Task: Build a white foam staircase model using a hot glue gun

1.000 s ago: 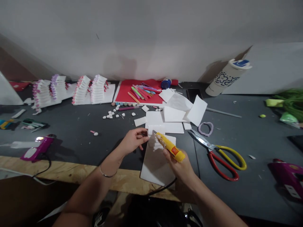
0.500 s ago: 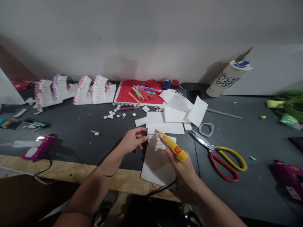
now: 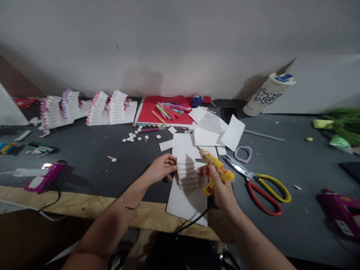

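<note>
Gluing seems in hand: left hand [image 3: 159, 168] touches white strips [image 3: 188, 176], fingers apart, right hand [image 3: 225, 195] clamps glue gun [image 3: 216, 162]; next, press evenly.

Off to my right, a pale tumbler [image 3: 262, 95] with a blue-topped lid stands near the wall [image 3: 180, 48], and a yellow-green block [image 3: 323, 123] lies beside some green strands [image 3: 347, 125] on the dark tabletop [image 3: 289, 157].
</note>
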`<state>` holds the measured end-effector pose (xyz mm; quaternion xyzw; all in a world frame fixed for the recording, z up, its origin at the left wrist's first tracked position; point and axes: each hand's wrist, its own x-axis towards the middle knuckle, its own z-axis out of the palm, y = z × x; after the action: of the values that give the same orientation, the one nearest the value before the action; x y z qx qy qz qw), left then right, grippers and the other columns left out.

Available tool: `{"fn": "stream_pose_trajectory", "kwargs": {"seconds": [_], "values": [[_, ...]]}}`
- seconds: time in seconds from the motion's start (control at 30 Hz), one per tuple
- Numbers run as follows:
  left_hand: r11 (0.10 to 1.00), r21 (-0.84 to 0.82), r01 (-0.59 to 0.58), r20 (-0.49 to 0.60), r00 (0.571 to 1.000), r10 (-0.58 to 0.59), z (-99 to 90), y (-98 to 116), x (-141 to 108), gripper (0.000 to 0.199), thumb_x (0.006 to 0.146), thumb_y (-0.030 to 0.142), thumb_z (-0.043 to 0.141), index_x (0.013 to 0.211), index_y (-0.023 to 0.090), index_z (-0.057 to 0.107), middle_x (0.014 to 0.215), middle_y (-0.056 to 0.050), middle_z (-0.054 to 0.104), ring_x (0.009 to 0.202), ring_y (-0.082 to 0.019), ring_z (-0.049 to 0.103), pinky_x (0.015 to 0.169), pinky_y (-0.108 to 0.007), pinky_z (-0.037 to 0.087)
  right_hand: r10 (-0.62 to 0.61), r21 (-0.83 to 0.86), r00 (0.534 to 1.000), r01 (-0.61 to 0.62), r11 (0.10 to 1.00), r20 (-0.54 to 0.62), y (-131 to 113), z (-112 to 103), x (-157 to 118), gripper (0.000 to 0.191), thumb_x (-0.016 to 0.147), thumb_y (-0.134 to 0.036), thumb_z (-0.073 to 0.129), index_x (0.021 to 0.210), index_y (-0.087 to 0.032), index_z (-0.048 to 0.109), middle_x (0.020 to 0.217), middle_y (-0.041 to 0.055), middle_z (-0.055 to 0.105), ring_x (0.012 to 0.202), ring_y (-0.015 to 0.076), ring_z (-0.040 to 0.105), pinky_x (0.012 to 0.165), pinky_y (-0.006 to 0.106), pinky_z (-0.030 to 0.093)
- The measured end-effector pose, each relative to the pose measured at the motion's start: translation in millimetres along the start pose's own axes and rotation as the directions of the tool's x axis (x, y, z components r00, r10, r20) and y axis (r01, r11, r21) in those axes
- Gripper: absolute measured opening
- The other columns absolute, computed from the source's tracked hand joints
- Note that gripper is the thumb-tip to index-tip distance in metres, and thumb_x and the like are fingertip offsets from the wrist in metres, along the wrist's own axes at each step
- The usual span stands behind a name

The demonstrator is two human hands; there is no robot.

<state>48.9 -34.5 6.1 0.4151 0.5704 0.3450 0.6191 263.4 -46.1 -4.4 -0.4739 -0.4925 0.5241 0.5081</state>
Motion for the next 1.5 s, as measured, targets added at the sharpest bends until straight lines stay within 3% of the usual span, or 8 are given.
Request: {"fn": "stream_pose_trajectory", "kwargs": {"seconds": [0.17,0.27,0.33,0.43,0.6,0.77,1.03,1.5], "values": [[0.987,0.155,-0.038,-0.052,0.998,0.047,-6.0,-3.4,-0.9,0.03,0.073,0.031,0.072,0.095,0.017,0.058,0.072,0.002,0.057,0.058,-0.013,0.061,0.04,-0.019,0.046,0.076,0.125,0.996,-0.081,0.989,0.043,7.5,4.8,4.4,0.039,0.088,-0.055,0.057,0.07,-0.021,0.057,0.073,0.0024,0.063,0.072,0.0168,0.063,0.074,0.031,0.052],[0.916,0.394,-0.079,-0.18,0.97,0.161,-19.6,1.6,1.7,0.019,0.08,0.031,0.066,0.092,0.018,0.061,0.066,0.003,0.056,0.053,-0.012,0.056,0.045,-0.021,0.044,0.091,0.213,0.996,-0.092,0.973,0.016,7.2,6.9,6.6,0.038,0.088,-0.054,0.06,0.068,-0.021,0.057,0.07,0.0002,0.06,0.069,0.0148,0.06,0.072,0.029,0.051],[0.779,0.62,-0.097,-0.251,0.916,0.313,-30.3,8.1,6.2,0.01,0.083,0.027,0.064,0.088,0.018,0.063,0.073,0.0,0.06,0.065,-0.015,0.06,0.059,-0.026,0.05,0.101,0.275,0.995,-0.098,0.956,0.004,6.8,8.3,7.4,0.037,0.087,-0.053,0.062,0.068,-0.022,0.057,0.069,-0.0012,0.058,0.068,0.0142,0.059,0.072,0.029,0.051],[0.51,0.856,-0.091,-0.19,0.861,0.472,-43.1,16.8,15.4,0.018,0.083,0.023,0.066,0.099,0.016,0.065,0.104,-0.009,0.065,0.101,-0.024,0.061,0.089,-0.038,0.05,0.125,0.346,0.992,-0.106,0.932,-0.035,6.3,9.6,6.8,0.035,0.084,-0.052,0.066,0.068,-0.023,0.058,0.069,-0.0023,0.057,0.07,0.0144,0.058,0.072,0.03,0.051],[0.29,0.948,-0.128,-0.013,0.899,0.438,-52.9,16.2,30.1,0.039,0.086,0.022,0.064,0.124,0.013,0.058,0.125,-0.014,0.06,0.118,-0.029,0.053,0.104,-0.044,0.042,0.141,0.385,0.989,-0.111,0.916,-0.051,2.5,8.8,4.0,0.039,0.079,-0.057,0.07,0.065,-0.022,0.058,0.066,-0.0026,0.056,0.068,0.0147,0.057,0.075,0.032,0.052],[0.331,0.933,-0.141,-0.021,0.898,0.44,-56.3,10.8,39.1,0.03,0.084,0.02,0.064,0.114,0.016,0.064,0.112,-0.011,0.061,0.11,-0.028,0.055,0.101,-0.043,0.043,0.172,0.362,0.979,-0.199,0.911,0.106,0.1,8.1,2.4,0.04,0.08,-0.058,0.069,0.067,-0.021,0.059,0.067,-0.0012,0.058,0.06,0.0133,0.054,0.061,0.03,0.05],[0.6,0.78,-0.178,-0.096,0.914,0.395,-36.2,35.3,25.9,0.035,0.079,0.021,0.068,0.113,0.018,0.063,0.107,-0.007,0.061,0.08,-0.018,0.059,0.075,-0.033,0.051,0.167,0.309,0.979,-0.196,0.931,0.118,2.2,8.5,3.7,0.041,0.082,-0.058,0.068,0.067,-0.021,0.058,0.066,-0.0001,0.06,0.059,0.0137,0.054,0.058,0.03,0.048],[0.62,0.741,-0.259,0.034,0.936,0.351,-17.0,50.9,14.4,0.035,0.077,0.024,0.073,0.112,0.021,0.069,0.111,-0.006,0.065,0.083,-0.017,0.059,0.079,-0.033,0.051,0.178,0.295,0.978,-0.202,0.934,0.108,-3.3,9.7,5.5,0.043,0.08,-0.061,0.066,0.066,-0.022,0.057,0.067,-0.0003,0.061,0.058,0.0142,0.055,0.059,0.031,0.047]]}}
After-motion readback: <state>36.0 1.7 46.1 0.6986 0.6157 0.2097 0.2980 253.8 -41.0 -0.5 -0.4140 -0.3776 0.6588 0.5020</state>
